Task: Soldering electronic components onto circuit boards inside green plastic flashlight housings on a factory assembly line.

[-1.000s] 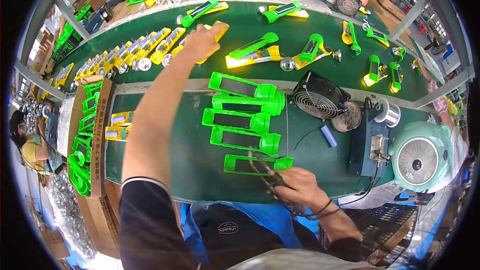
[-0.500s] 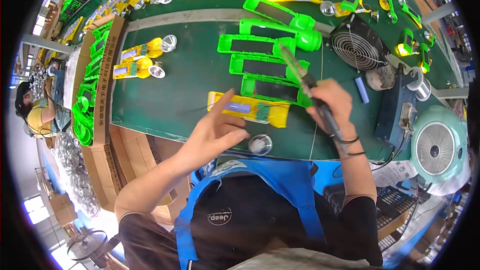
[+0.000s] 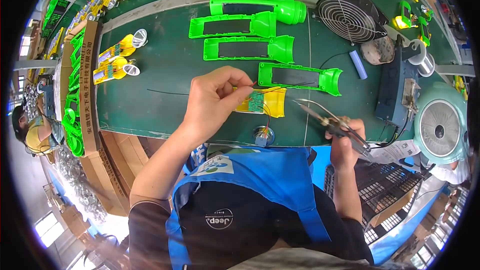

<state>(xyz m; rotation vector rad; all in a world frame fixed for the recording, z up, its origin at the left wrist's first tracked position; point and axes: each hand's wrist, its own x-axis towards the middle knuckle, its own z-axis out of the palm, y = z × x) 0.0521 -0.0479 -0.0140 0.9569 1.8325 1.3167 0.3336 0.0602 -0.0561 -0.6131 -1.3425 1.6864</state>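
Yellow casing (image 3: 278,102) is laid on the table (image 3: 132,115); over it, a thin wire (image 3: 254,84) is pinched by the left hand (image 3: 212,97). A dark-handled tool (image 3: 335,127) is gripped by the right hand (image 3: 346,144).

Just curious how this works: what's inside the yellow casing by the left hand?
A green circuit board shows inside the yellow casing; the left hand hides its left end.

black square fan (image 3: 348,14), round mint-green fan (image 3: 440,126)

Left grip (image 3: 218,96) forward, pinching; right grip (image 3: 346,142) farther back, curled, well apart.
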